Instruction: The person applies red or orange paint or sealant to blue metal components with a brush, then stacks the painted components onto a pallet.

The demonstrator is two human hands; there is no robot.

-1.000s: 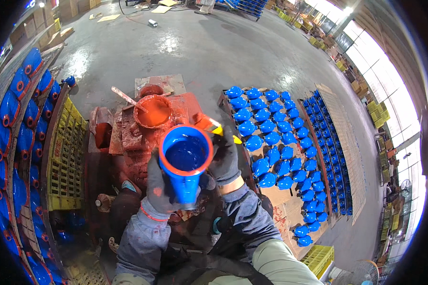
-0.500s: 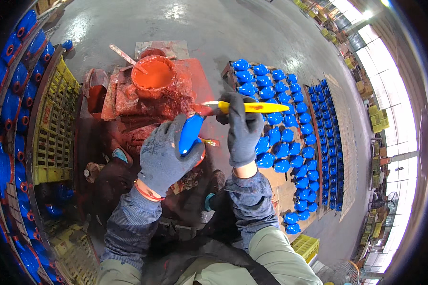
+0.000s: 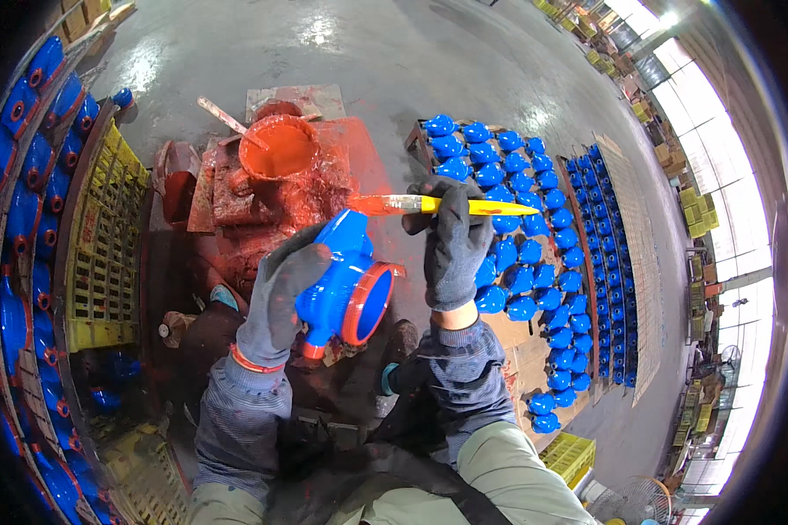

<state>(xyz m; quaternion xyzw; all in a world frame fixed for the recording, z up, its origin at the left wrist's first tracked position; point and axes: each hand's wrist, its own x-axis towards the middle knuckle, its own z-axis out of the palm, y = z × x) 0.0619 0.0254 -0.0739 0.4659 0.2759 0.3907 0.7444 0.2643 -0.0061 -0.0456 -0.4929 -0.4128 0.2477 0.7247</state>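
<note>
In my gloved left hand point(image 3: 280, 293) is a glossy blue casting point(image 3: 334, 284), hollow and rounded like a valve or meter body. Red paint covers the rim of its wide round opening, which faces right, and the end of a short stub at its lower side. My gloved right hand point(image 3: 453, 245) pinches a paintbrush point(image 3: 477, 207) with a yellow handle, held nearly level. Its red-loaded bristles point left, at or very close to the casting's upper end; whether they touch I cannot tell.
Beyond my hands, a red paint bucket point(image 3: 279, 149) with a stick point(image 3: 223, 116) in it stands on a paint-caked stand. Rows of blue castings point(image 3: 521, 184) lie on a pallet at right. Racked blue castings point(image 3: 17, 206) and a yellow crate point(image 3: 101, 262) line the left.
My left hand has turned the casting, so its wide red-rimmed opening now shows on the right. The brush has levelled out and shifted slightly right and down.
</note>
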